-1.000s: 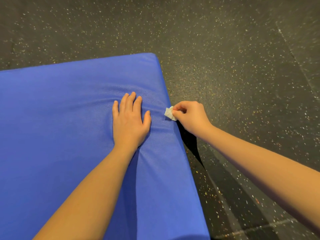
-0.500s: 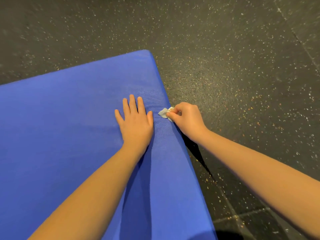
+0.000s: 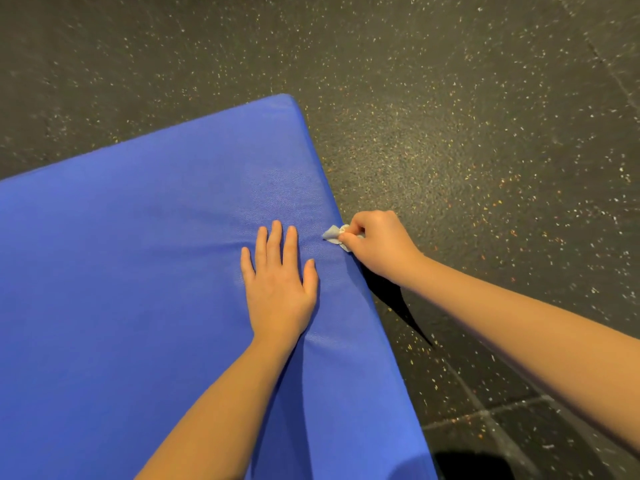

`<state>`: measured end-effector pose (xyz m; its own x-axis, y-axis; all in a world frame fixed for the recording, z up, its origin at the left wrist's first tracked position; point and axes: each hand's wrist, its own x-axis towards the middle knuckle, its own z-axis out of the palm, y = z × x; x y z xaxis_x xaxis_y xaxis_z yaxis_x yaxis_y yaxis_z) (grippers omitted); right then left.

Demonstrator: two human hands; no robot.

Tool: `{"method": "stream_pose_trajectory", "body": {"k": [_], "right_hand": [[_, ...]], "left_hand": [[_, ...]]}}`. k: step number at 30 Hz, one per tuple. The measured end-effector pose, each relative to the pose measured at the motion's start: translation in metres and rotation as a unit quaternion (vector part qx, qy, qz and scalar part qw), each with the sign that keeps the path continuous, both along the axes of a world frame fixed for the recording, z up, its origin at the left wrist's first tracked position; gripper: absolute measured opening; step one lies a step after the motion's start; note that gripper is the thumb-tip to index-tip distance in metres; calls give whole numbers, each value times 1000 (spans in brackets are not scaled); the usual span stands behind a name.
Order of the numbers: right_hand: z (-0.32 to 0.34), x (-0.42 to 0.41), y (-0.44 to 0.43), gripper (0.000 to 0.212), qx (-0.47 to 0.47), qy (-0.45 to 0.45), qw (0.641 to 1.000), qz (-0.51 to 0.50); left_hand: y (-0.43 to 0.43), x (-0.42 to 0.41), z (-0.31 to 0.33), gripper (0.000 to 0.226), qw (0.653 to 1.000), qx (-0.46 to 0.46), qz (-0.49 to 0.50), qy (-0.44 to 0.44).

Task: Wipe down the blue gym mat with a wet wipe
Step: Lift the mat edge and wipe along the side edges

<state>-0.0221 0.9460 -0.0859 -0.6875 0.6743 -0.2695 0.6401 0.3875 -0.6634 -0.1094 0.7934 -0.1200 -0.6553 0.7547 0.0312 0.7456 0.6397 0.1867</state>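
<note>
Since a second ago my right hand [image 3: 379, 244] has nudged the wet wipe [image 3: 333, 234] from the side edge slightly onto the top of the blue gym mat [image 3: 138, 254]; my left hand [image 3: 278, 285] stays flat, fingers straight, just left of the wipe. The right thumb and fingers pinch the bunched wipe. The mat edge runs from the far corner toward me, and the rest of the top lies left, past the left hand. Most of the wipe is hidden in the pinch, the mat is cut off left and bottom, and I can't tell which areas are wiped.
</note>
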Motion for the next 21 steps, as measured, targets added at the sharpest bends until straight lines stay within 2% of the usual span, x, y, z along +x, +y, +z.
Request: {"method": "stream_pose_trajectory", "body": {"k": [15,21], "right_hand": [[9,56,-40,17,16,-78,995,67],[11,67,-49,14,-11,-98,993,65]], "left_hand": [[0,0,-2,59,1000,12,-3,-1],[1,1,-1,60,1000,-4,-5,-7]]}}
